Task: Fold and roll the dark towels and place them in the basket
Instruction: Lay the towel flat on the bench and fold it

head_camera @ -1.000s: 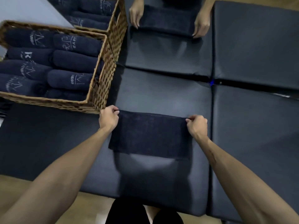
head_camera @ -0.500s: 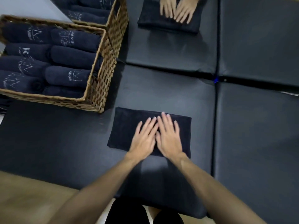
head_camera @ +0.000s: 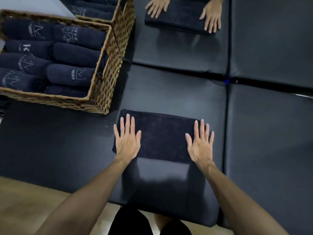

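Observation:
A dark folded towel (head_camera: 162, 136) lies flat on the black padded mat (head_camera: 169, 92) in front of me. My left hand (head_camera: 127, 139) presses flat on its left end with straight fingers. My right hand (head_camera: 200, 144) presses flat on its right end the same way. A wicker basket (head_camera: 108, 70) stands at the upper left, holding several rolled dark towels (head_camera: 71, 75) with pale logos.
A mirror at the top reflects the basket, a folded towel (head_camera: 179, 19) and two flat hands. More black mat panels (head_camera: 271, 133) lie to the right, split by seams. Wooden floor (head_camera: 25, 200) shows at the lower left.
First my hands pinched the towel's far corners, then lay flat together at its middle. Now they have slid apart to the towel's two ends.

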